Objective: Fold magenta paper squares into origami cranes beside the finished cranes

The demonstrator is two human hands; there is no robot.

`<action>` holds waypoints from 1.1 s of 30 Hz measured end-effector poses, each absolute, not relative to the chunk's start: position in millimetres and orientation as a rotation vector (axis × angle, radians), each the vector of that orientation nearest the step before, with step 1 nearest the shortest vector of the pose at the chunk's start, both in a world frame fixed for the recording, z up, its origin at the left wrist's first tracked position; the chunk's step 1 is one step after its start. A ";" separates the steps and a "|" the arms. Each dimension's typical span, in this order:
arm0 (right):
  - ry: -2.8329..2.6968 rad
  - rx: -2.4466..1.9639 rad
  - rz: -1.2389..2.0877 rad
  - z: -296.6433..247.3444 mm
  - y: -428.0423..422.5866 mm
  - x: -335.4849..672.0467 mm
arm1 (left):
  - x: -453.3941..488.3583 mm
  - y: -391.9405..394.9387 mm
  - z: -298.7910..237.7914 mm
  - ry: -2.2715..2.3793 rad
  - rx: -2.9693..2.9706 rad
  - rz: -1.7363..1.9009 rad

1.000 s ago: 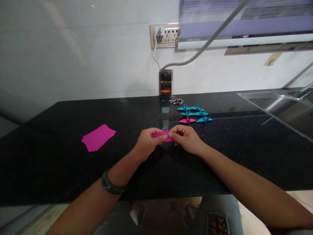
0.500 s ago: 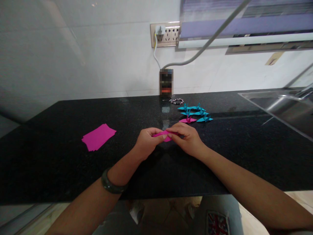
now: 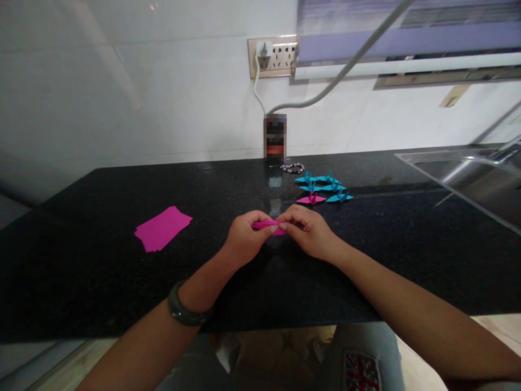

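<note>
Black countertop (image 3: 260, 293), viewed from its front edge: left hand (image 3: 245, 236) and right hand (image 3: 310, 232), close together, both pinch a folded pink paper (image 3: 264, 223); pink sheets (image 3: 163, 229) lie at left; beyond stand one pink crane (image 3: 311, 200) and five blue cranes (image 3: 340, 197), then a beaded bracelet (image 3: 293, 168).

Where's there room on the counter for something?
Bare counter lies between the pink sheets and left hand, and between the paper cranes and sink. It's crowded among the cranes and bead bracelet, and where the right hand and left hold folded paper.
</note>
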State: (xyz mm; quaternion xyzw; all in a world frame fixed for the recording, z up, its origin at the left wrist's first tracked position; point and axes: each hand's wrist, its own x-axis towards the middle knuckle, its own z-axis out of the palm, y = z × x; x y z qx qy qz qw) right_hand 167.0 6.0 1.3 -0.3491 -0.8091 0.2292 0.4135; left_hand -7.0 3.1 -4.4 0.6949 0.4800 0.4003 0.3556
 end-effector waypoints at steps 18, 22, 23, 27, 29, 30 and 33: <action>-2.082 -0.908 0.537 2.2 5.9 166.5 | -4.4 1.8 -2.8 1.224 1.733 1.065; -2.088 -0.902 0.533 1.1 6.5 166.9 | -3.7 1.9 -1.2 1.238 1.749 1.075; -2.088 -0.903 0.531 0.9 6.7 167.2 | -3.3 1.7 -0.3 1.247 1.760 1.077; -2.104 -0.913 0.520 0.2 7.0 167.6 | -2.1 0.9 1.8 1.253 1.738 1.069; -2.111 -0.916 0.508 0.0 7.0 167.6 | -1.8 0.9 1.6 1.247 1.705 1.062; -2.114 -0.915 0.503 -0.1 7.1 167.6 | -1.8 1.0 1.1 1.242 1.695 1.059; -2.124 -0.909 0.489 -0.4 7.1 167.5 | -2.5 2.0 -0.5 1.217 1.690 1.048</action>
